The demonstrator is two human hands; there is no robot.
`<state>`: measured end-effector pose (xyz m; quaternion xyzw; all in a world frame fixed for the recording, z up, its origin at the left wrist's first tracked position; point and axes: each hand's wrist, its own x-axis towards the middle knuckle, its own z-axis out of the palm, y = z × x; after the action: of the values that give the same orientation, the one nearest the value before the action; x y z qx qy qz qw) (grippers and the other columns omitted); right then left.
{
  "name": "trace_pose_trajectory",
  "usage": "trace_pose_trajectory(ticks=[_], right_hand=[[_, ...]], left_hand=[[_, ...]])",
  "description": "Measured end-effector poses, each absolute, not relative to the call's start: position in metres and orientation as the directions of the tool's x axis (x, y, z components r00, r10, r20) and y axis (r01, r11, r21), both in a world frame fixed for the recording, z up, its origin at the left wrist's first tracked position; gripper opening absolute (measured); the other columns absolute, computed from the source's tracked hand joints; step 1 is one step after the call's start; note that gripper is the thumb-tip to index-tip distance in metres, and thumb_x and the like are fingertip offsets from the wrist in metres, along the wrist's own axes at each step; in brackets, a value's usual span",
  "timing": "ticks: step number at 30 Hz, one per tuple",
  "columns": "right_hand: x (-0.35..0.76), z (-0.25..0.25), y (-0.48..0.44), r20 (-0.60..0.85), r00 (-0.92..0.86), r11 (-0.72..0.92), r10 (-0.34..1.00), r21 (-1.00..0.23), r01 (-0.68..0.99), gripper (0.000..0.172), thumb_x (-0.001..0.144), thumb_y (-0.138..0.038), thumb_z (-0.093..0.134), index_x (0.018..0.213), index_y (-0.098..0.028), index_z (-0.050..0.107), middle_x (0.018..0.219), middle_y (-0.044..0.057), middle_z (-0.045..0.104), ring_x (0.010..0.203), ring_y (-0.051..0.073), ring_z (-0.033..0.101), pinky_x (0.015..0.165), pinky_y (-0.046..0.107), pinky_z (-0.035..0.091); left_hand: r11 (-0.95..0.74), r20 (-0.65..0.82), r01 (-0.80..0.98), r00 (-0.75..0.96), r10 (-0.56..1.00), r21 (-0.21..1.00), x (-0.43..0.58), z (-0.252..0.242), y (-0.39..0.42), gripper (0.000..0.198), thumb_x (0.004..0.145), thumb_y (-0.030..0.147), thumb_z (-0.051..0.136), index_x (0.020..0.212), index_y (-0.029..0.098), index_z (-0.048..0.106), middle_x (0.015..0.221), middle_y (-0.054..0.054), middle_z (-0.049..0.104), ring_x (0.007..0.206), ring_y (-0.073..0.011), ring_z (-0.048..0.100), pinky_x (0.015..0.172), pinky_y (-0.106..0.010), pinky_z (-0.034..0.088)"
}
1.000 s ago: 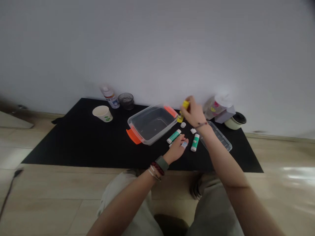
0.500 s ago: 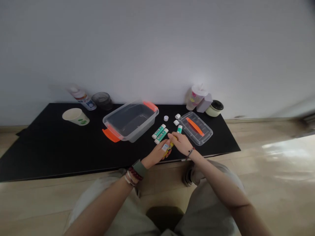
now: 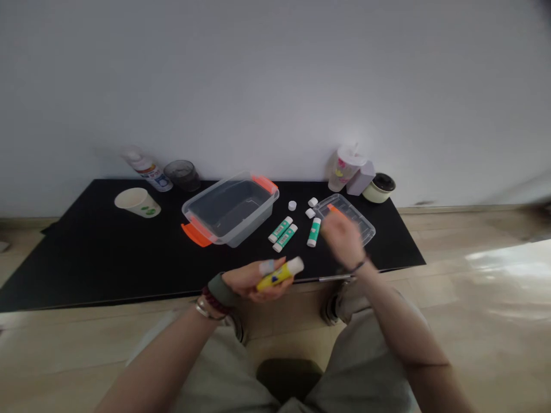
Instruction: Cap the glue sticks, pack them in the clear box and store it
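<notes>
My left hand [image 3: 253,282] is wrapped round a yellow glue stick [image 3: 274,278] at the table's front edge, its white end pointing up and right. Blurred by motion, my right hand [image 3: 343,238] hovers over a clear lid with an orange handle [image 3: 365,229]; its fingers are smeared, so whether it holds anything is unclear. Just left of it lies a green-and-white glue stick [image 3: 314,232]. Two more, a rear glue stick [image 3: 280,229] and a front glue stick [image 3: 285,238], lie side by side. Behind them are a round white cap [image 3: 292,205] and two squarish white caps [image 3: 310,213].
A clear plastic box with orange latches [image 3: 245,232] stands open mid-table. To its left are a paper cup [image 3: 138,202], a dark glass [image 3: 183,175] and a spray can [image 3: 150,171]. A lidded tumbler [image 3: 343,169], a pale box [image 3: 361,179] and a cream pot [image 3: 379,189] stand back right.
My hands have parted. The left has drawn toward me and left with the yellow glue stick, uncovering its white end. The right has let go and moved right, over the lid.
</notes>
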<state>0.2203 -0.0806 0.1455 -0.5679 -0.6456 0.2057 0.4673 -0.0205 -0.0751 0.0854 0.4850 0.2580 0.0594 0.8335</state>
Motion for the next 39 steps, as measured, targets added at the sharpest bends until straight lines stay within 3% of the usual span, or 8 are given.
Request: trace_pose_trajectory(ticks=[3,7,10,12,15,24,32,39], right_hand=[[0.255,0.149,-0.060,0.457,0.274,0.235,0.846,-0.782,0.578,0.027,0.098,-0.043,0.035,0.083,-0.024,0.049,0.066,-0.001,0.049,0.057,0.015,0.046,0.055,0.027,0.039],[0.247,0.111,-0.035,0.086,-0.081,0.114,0.993,-0.513,0.851,0.019,0.092,-0.036,0.056,0.103,-0.019,0.057,0.082,0.003,0.062,0.076,0.019,0.059,0.070,0.029,0.045],[0.223,0.075,-0.018,-0.153,-0.220,0.175,0.963,-0.261,0.949,0.019,0.094,-0.026,0.055,0.109,-0.016,0.062,0.106,0.011,0.066,0.102,0.023,0.060,0.085,0.030,0.045],[0.212,0.058,-0.007,-0.200,-0.242,0.214,0.949,-0.152,0.965,0.025,0.098,-0.022,0.046,0.114,-0.017,0.064,0.117,0.014,0.063,0.114,0.025,0.055,0.091,0.031,0.043],[0.205,0.043,0.008,-0.161,-0.216,0.207,0.963,-0.071,0.976,0.034,0.100,-0.020,0.038,0.122,-0.016,0.064,0.122,0.016,0.061,0.119,0.027,0.051,0.096,0.033,0.042],[0.200,0.047,0.025,-0.026,-0.165,0.161,0.986,-0.123,0.979,0.036,0.102,-0.025,0.039,0.133,-0.016,0.055,0.124,0.014,0.063,0.119,0.025,0.054,0.093,0.031,0.044],[0.170,0.055,-0.027,-0.284,-0.222,0.194,0.933,-0.124,0.973,0.048,0.097,-0.057,0.043,0.128,-0.023,0.056,0.107,0.013,0.072,0.098,0.029,0.069,0.076,0.035,0.050],[0.150,0.046,-0.049,-0.328,-0.217,0.186,0.919,-0.124,0.975,0.046,0.098,-0.052,0.046,0.137,-0.028,0.053,0.114,0.014,0.070,0.106,0.030,0.066,0.081,0.039,0.050]], left_hand=[[0.464,-0.389,0.143,0.778,0.494,0.874,-0.025,0.073,-0.067,0.057,0.092,0.071,0.034,0.081,0.019,0.054,0.053,0.004,0.039,0.047,-0.0096,0.034,0.042,-0.019,0.028],[0.172,-0.360,0.434,0.399,0.844,0.884,-0.021,0.059,-0.037,0.043,0.100,0.054,0.031,0.094,0.017,0.053,0.069,-0.001,0.055,0.060,-0.0136,0.051,0.057,-0.024,0.041],[-0.007,-0.272,0.843,0.182,0.945,0.538,-0.018,0.053,-0.021,0.026,0.101,0.034,0.036,0.106,0.015,0.053,0.094,-0.011,0.066,0.087,-0.0233,0.064,0.075,-0.032,0.047],[-0.074,-0.226,0.949,0.148,0.963,0.308,-0.015,0.049,-0.018,0.027,0.101,0.030,0.035,0.113,0.013,0.052,0.107,-0.015,0.066,0.099,-0.0276,0.065,0.079,-0.034,0.048],[-0.138,-0.150,0.979,0.160,0.976,0.149,-0.006,0.040,-0.018,0.030,0.100,0.028,0.035,0.117,0.012,0.052,0.113,-0.017,0.065,0.105,-0.0295,0.065,0.078,-0.035,0.050],[-0.184,-0.142,0.980,0.192,0.971,0.073,0.013,0.019,-0.003,0.030,0.099,0.028,0.039,0.118,0.010,0.055,0.111,-0.017,0.063,0.106,-0.0299,0.064,0.078,-0.036,0.052],[-0.216,-0.069,0.972,0.223,0.972,0.093,0.017,0.023,-0.006,0.031,0.098,0.029,0.042,0.121,0.012,0.056,0.113,-0.017,0.061,0.108,-0.0296,0.060,0.075,-0.036,0.052],[-0.450,0.024,0.887,0.450,0.893,0.103,0.014,0.032,-0.019,0.035,0.093,0.019,0.048,0.125,0.019,0.061,0.118,-0.013,0.062,0.112,-0.0286,0.056,0.087,-0.041,0.047]])
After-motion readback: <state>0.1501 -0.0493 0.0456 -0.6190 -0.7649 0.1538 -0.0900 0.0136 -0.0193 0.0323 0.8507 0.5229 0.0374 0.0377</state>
